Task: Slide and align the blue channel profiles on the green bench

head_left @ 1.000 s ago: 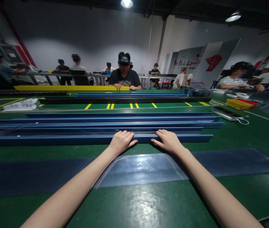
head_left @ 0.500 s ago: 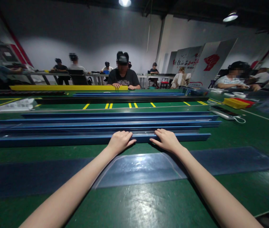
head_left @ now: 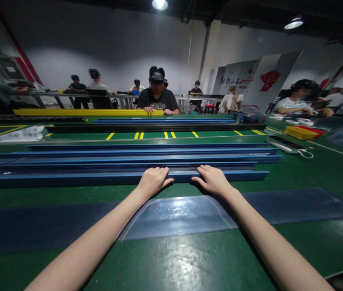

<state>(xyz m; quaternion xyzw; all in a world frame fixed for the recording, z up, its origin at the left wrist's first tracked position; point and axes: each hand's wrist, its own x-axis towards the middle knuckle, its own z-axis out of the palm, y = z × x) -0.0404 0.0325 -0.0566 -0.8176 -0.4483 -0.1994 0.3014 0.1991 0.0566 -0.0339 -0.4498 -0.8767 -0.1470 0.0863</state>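
Both hands rest on the nearest long blue channel strip (head_left: 98, 179), which lies lengthwise across the table. My left hand (head_left: 155, 179) curls its fingers over the strip's near wall, thumb pointing right. A short way to the right, my right hand (head_left: 210, 177) grips the same wall, thumb pointing left. The fingertips of both hands are hidden inside the channel. Behind it lie more blue channel strips (head_left: 129, 158), parallel to the first. A flat translucent strip (head_left: 180, 214) lies on the table under my forearms.
On the green table (head_left: 183, 258), a black bar (head_left: 159, 128) and a yellow bar (head_left: 98, 112) lie farther back. A phone on a white power bank (head_left: 289, 144) and a yellow tray (head_left: 300, 132) are at right. A co-worker (head_left: 157, 97) sits opposite.
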